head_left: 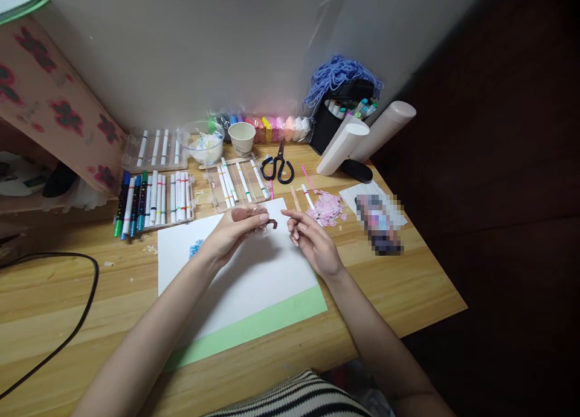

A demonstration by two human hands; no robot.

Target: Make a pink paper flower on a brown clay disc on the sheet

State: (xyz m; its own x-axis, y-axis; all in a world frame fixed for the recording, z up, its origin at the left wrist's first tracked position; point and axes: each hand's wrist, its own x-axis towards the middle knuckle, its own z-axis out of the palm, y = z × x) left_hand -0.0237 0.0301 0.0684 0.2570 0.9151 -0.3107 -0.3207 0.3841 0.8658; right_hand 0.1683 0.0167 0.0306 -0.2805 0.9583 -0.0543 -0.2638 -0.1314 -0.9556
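Brown clay lump (pixel 247 213): reddish-brown, soft-looking, wrapped in clear film, with a thin curled tail poking out at its right end. It sits above the white paper sheet (pixel 254 278), near the sheet's upper edge, raised in my grip rather than lying flat.

My left hand (pixel 233 229): palm turned inward, fingers curled over the lump and grasping it from the top and side, forearm coming in low from the bottom left across the wooden desk (pixel 67 308).

My right hand (pixel 312 242): loose and holding nothing, index finger stretched toward the clay's tail, close to it but apart (other fingers half bent, nails showing). Wrist rests over the right edge of the paper.

Around: a small blue scribble (pixel 196 248) on the sheet just left of my left wrist; a green sheet (pixel 272 323) peeks out under the white one. Black scissors (pixel 278 166) lie behind my hands, a pile of pink paper scraps (pixel 327 210) just beyond the right fingertips. Trays of markers (pixel 156 199) to the left rear, a paper cup (pixel 241 138) by the wall
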